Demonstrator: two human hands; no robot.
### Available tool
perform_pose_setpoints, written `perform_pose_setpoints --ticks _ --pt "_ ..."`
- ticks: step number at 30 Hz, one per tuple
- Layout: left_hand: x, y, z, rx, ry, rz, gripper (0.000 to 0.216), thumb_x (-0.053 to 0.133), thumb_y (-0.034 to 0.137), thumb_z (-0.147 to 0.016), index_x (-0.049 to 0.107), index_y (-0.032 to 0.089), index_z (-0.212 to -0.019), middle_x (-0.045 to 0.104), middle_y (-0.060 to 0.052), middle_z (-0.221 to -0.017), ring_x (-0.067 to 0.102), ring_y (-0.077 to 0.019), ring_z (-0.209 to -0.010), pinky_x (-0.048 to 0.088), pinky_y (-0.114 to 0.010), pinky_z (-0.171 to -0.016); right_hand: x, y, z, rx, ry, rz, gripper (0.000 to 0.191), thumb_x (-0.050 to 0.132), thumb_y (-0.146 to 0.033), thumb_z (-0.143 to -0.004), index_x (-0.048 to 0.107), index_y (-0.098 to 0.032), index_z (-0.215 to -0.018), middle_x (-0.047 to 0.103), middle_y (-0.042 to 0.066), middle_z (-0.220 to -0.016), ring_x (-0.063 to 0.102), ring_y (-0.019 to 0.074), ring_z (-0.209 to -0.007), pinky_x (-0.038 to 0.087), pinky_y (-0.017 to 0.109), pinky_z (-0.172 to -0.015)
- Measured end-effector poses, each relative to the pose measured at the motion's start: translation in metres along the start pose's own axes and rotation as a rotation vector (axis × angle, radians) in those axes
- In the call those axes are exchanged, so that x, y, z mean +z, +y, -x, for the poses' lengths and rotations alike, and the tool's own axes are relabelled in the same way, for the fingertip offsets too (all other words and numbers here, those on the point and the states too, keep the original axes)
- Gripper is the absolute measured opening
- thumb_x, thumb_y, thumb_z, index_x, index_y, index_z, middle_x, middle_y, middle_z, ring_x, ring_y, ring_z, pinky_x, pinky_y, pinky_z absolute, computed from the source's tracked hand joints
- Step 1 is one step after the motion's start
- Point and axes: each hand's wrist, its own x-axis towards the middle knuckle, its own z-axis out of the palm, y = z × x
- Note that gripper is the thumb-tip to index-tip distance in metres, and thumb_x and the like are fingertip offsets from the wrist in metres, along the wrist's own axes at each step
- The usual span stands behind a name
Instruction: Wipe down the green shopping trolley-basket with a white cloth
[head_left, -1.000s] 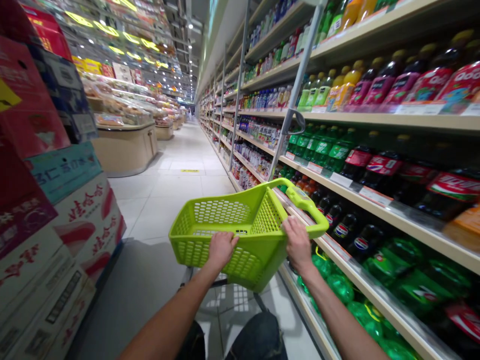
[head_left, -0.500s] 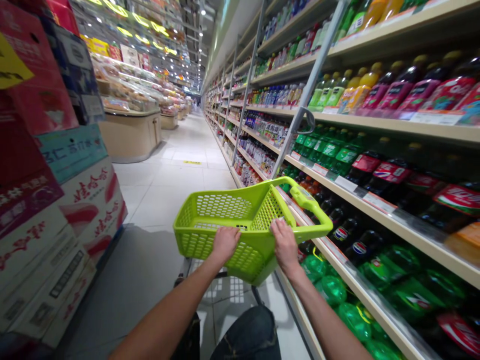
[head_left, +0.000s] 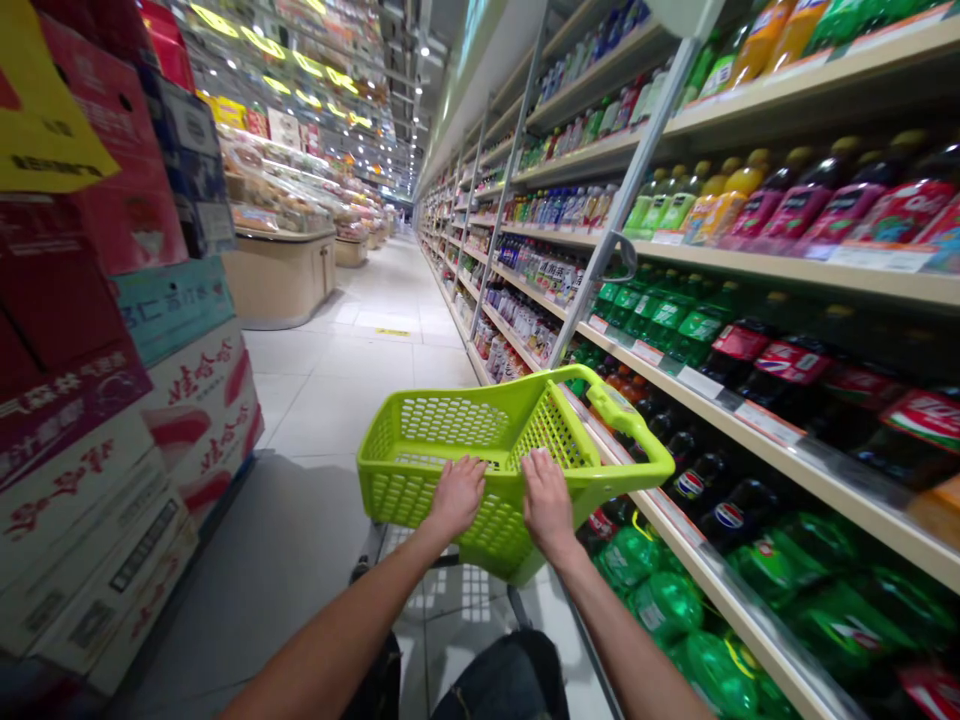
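A lime-green plastic shopping basket [head_left: 420,470] hangs in front of me, tilted, its handle [head_left: 630,425] swung out to the right. My left hand [head_left: 459,494] grips the near rim with fingers curled over it. My right hand [head_left: 547,503] holds the same rim just to the right, fingers hooked into the basket. The basket looks empty. Below it I see a wire cart frame [head_left: 450,585] and my dark trousers [head_left: 502,680].
Shelves of soft-drink bottles [head_left: 750,350] run along the right, close to the basket. Stacked cardboard cartons [head_left: 112,420] stand on the left. A tiled aisle [head_left: 360,370] runs ahead between them, with a beige display counter [head_left: 281,275] farther on the left.
My right hand has slid left from near the handle's base to the near rim beside my left hand. The basket has levelled a little and the view has shifted slightly.
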Motion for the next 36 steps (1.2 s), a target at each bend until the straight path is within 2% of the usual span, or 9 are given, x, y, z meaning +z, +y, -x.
perform_pose_setpoints --ticks 5,8,12,16,21,28,31,34,36 --pt "-0.002 0.027 -0.01 0.118 0.122 0.307 0.038 0.032 0.018 -0.085 0.043 0.014 -0.121 0.047 -0.009 -0.128 0.042 -0.014 -0.118 0.032 -0.033 -0.101 0.018 -0.028 -0.012 0.049 -0.122 -0.171 0.059 0.033 -0.016 -0.08 0.018 -0.007 -0.136 0.042 0.016 -0.131 0.04 0.0222 -0.121 0.038 0.04 -0.096" --pt "0.005 0.045 -0.017 0.175 0.137 0.328 0.031 0.037 0.024 -0.085 0.05 0.014 -0.111 0.055 -0.009 -0.116 0.047 -0.0155 -0.109 0.037 -0.032 -0.097 0.005 -0.006 -0.011 0.059 -0.069 -0.231 0.062 0.031 -0.014 -0.079 0.011 -0.01 -0.138 0.04 0.014 -0.133 0.039 0.0193 -0.121 0.04 0.036 -0.095" --pt "0.019 0.051 -0.023 0.182 0.181 0.185 0.027 0.044 0.022 -0.082 0.053 0.016 -0.107 0.055 -0.009 -0.11 0.048 -0.0185 -0.104 0.04 -0.036 -0.091 -0.01 0.023 -0.004 0.083 0.0 -0.071 0.055 0.032 -0.014 -0.08 0.024 -0.012 -0.135 0.045 0.015 -0.128 0.039 0.0239 -0.12 0.035 0.044 -0.096" --pt "0.022 0.012 -0.02 0.213 0.223 0.124 0.027 0.04 0.018 -0.084 0.053 0.019 -0.107 0.056 -0.007 -0.11 0.048 -0.0168 -0.103 0.041 -0.034 -0.091 -0.011 0.03 0.002 0.043 -0.063 0.076 0.044 0.036 -0.016 -0.08 0.041 -0.013 -0.124 0.056 0.013 -0.115 0.048 0.0244 -0.109 0.031 0.046 -0.096" --pt "0.017 -0.056 -0.008 0.192 0.415 0.087 0.028 0.038 0.022 -0.086 0.054 0.017 -0.109 0.054 -0.01 -0.115 0.046 -0.0198 -0.112 0.04 -0.041 -0.094 -0.009 0.015 -0.003 0.068 -0.149 0.153 0.038 0.04 -0.017 -0.079 0.051 -0.016 -0.116 0.058 0.009 -0.113 0.044 0.0242 -0.11 0.024 0.044 -0.098" --pt "0.034 -0.033 -0.018 0.428 0.379 0.05 0.033 0.038 0.015 -0.085 0.05 0.019 -0.115 0.053 -0.008 -0.12 0.043 -0.0173 -0.118 0.038 -0.037 -0.098 -0.011 -0.01 -0.017 0.152 -0.226 0.19 0.031 0.044 -0.019 -0.08 0.057 -0.02 -0.108 0.061 0.007 -0.102 0.048 0.0224 -0.1 0.018 0.046 -0.098" --pt "0.021 -0.07 -0.012 0.354 0.345 0.027 0.034 0.038 0.012 -0.084 0.05 0.02 -0.115 0.053 -0.007 -0.121 0.043 -0.0165 -0.118 0.039 -0.037 -0.098 -0.01 -0.009 -0.015 0.141 -0.207 0.17 0.031 0.043 -0.018 -0.081 0.057 -0.021 -0.108 0.061 0.005 -0.103 0.047 0.021 -0.102 0.016 0.044 -0.1" --pt "0.006 -0.113 -0.002 0.199 0.41 0.014 0.035 0.037 0.011 -0.083 0.052 0.02 -0.113 0.052 -0.008 -0.121 0.042 -0.0182 -0.118 0.039 -0.04 -0.097 -0.005 -0.011 -0.013 0.156 -0.149 0.165 0.029 0.043 -0.019 -0.081 0.058 -0.019 -0.105 0.062 0.006 -0.102 0.047 0.0213 -0.102 0.015 0.044 -0.101" --pt "0.006 -0.116 0.001 0.193 0.447 0.019 0.035 0.037 0.01 -0.083 0.052 0.018 -0.113 0.052 -0.01 -0.121 0.042 -0.0194 -0.118 0.039 -0.042 -0.097 -0.001 -0.014 -0.012 0.18 -0.101 0.175 0.028 0.043 -0.02 -0.081 0.06 -0.019 -0.102 0.062 0.006 -0.099 0.047 0.0223 -0.1 0.014 0.045 -0.1"
